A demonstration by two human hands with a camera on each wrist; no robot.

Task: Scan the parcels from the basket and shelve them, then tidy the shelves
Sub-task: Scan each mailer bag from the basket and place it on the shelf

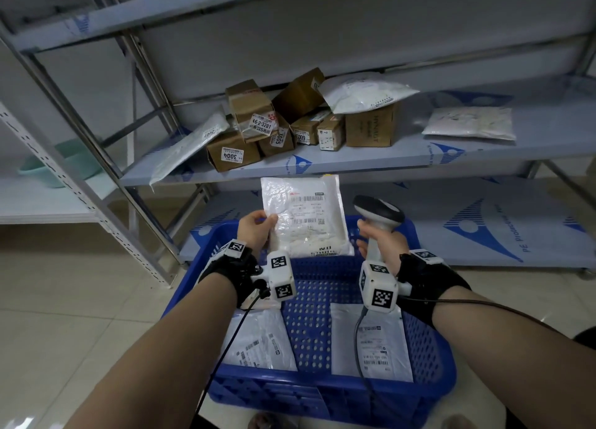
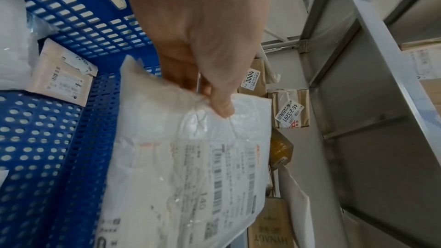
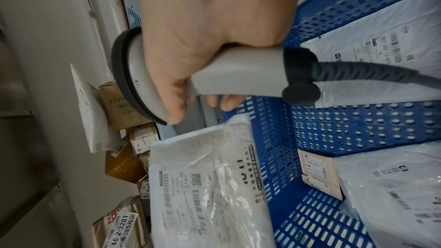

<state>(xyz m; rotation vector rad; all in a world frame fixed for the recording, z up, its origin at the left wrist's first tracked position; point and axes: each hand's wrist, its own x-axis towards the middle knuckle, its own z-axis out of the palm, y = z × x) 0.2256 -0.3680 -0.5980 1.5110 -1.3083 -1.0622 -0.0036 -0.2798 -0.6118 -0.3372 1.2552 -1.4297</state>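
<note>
The left hand pinches a white plastic mailer at its left edge, thumb on the printed face and fingers curled behind, holding it upright over the far rim of the blue basket, its long axis running from six to twelve o'clock in the head view. The right hand is wrapped around the grip of a grey handheld scanner, whose dark-rimmed head sits at about three o'clock from the mailer, just beside it and level with its label. The scan seems to turn on that gap: the head likely needs to face toward nine o'clock so its window meets the barcodes. The mailer is thin, glossy and crinkled, soft enough to sag, so the label may wrinkle and read badly. The basket is rigid perforated plastic; two more flat white mailers lie on its floor at five and seven o'clock. On the grey shelf at twelve o'clock stand taped cardboard boxes with numbered stickers and further soft white bags, loosely piled.
</note>
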